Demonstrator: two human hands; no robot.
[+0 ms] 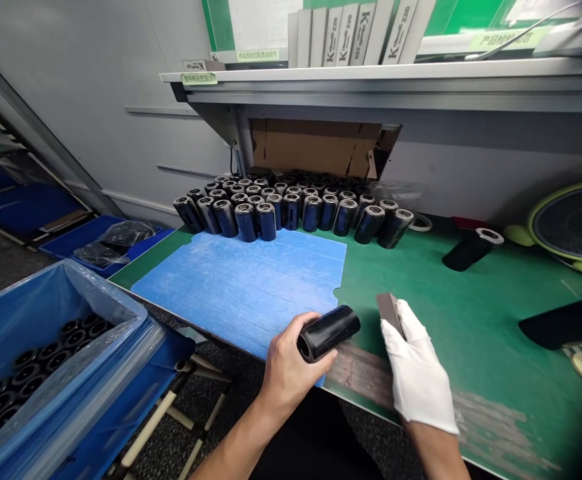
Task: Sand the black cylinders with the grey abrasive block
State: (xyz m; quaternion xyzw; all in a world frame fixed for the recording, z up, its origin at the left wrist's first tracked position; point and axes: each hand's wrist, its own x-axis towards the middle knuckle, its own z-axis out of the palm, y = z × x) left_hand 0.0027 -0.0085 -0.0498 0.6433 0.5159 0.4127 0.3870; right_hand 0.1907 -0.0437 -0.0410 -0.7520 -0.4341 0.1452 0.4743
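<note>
My bare left hand (291,363) is wrapped round a glossy black hollow cylinder (331,331), which is tilted above the near edge of the bench. Its open end faces left, toward my palm. On my right hand (418,363) is a white glove, and its fingers grip a grey-brown sanding block (389,312) over the green bench top. A gap separates the block from the cylinder. Beyond both hands stand rows of similar black cylinders (245,223) with shiny rims, along the back of the bench.
A blue sheet (241,283) covers part of the green bench (471,333). At lower left, a plastic-lined blue crate (141,373) holds several black cylinders. Further right are two dark cylinders (463,252) and a round fan (575,223). A shelf (371,73) with white boxes overhangs the back.
</note>
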